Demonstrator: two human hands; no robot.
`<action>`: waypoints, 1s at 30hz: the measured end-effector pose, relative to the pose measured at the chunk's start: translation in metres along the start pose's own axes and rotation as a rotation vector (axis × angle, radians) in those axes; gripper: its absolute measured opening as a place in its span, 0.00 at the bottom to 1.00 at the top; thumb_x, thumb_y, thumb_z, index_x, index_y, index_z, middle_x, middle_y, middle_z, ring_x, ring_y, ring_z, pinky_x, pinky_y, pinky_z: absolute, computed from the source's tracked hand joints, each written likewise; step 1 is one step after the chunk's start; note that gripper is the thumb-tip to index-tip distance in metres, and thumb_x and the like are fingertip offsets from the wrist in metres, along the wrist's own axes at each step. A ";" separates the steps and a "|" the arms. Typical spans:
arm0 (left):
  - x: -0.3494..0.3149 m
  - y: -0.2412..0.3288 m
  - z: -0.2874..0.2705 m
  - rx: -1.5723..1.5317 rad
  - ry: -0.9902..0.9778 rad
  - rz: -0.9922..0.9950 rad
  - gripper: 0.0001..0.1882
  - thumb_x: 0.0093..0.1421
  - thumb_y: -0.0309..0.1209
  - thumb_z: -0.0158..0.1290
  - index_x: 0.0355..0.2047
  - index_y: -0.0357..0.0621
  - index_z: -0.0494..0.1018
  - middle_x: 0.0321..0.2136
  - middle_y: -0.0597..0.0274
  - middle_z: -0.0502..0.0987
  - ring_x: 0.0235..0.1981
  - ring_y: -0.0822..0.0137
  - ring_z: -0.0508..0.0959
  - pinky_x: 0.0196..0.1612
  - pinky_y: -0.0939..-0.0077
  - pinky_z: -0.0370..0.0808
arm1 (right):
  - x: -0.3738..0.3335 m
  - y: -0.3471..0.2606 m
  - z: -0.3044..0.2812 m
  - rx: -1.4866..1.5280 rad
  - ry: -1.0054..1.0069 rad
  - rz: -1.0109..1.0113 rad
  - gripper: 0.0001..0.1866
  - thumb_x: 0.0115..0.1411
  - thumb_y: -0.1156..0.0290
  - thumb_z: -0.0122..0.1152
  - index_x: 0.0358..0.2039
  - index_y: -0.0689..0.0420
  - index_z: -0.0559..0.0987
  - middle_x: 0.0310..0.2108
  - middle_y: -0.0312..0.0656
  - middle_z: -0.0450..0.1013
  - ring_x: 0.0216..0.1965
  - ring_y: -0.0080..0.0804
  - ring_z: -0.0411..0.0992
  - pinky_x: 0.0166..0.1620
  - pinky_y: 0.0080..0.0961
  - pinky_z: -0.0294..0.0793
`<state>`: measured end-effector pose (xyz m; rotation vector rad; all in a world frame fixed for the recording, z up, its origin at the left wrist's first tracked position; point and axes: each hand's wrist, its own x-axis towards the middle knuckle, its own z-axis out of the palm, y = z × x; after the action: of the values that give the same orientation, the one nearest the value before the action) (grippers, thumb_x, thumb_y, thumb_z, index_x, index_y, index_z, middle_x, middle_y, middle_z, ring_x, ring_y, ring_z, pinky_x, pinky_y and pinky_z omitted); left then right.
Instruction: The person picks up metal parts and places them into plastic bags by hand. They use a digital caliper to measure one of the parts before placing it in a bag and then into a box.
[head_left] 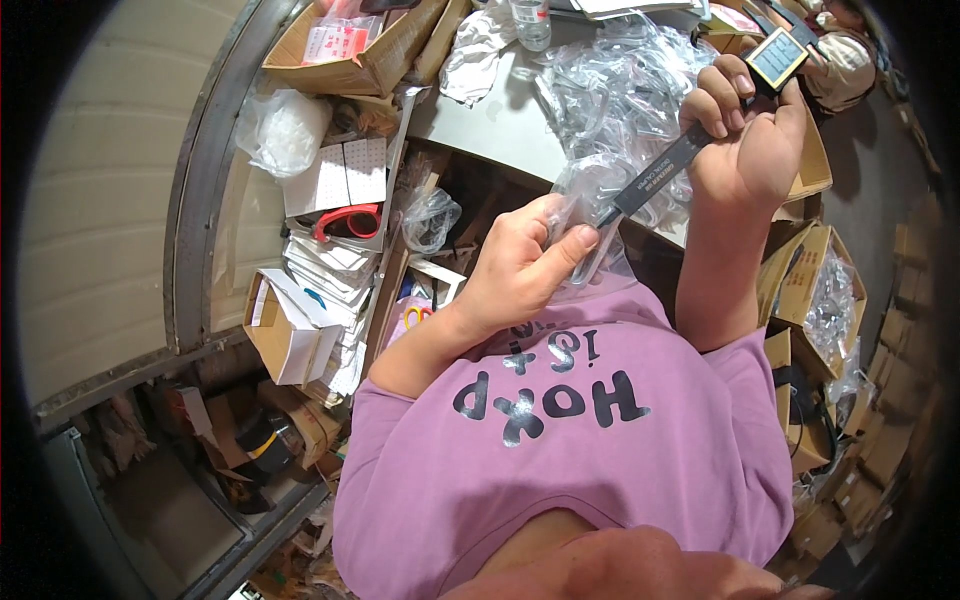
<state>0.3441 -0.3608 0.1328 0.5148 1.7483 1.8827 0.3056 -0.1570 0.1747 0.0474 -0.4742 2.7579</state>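
Observation:
My right hand (745,150) is closed around a black digital caliper (660,175), raised at the upper right with its small display (777,60) facing up. The caliper's beam slants down and left, and its end comes to my left thumb. My left hand (525,255) pinches a clear plastic bag (590,185), with what looks like a clear curved piece in it. Whether the caliper's end touches that piece I cannot tell. Just beyond both hands, a heap of clear plastic-wrapped pieces (625,90) covers part of the white table (480,130).
On the left are red-handled scissors (350,222), stacked papers (335,265), an open white box (290,325) and a white plastic bag (285,130). A clear bottle (531,25) stands at the back. Cardboard boxes (815,290) with clear bags line the right. Another person (845,65) is at the far right.

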 end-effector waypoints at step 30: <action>-0.004 0.003 0.014 -0.116 0.096 0.019 0.12 0.61 0.30 0.46 0.39 0.31 0.66 0.29 0.59 0.74 0.29 0.74 0.75 0.32 0.82 0.74 | -0.010 -0.014 -0.003 0.080 -0.096 -0.045 0.17 0.55 0.57 0.43 0.36 0.58 0.65 0.22 0.34 0.56 0.16 0.18 0.49 0.18 0.15 0.49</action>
<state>0.3553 -0.3516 0.1370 0.4047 1.6863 2.0395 0.3193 -0.1470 0.1751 0.2077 -0.3827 2.7384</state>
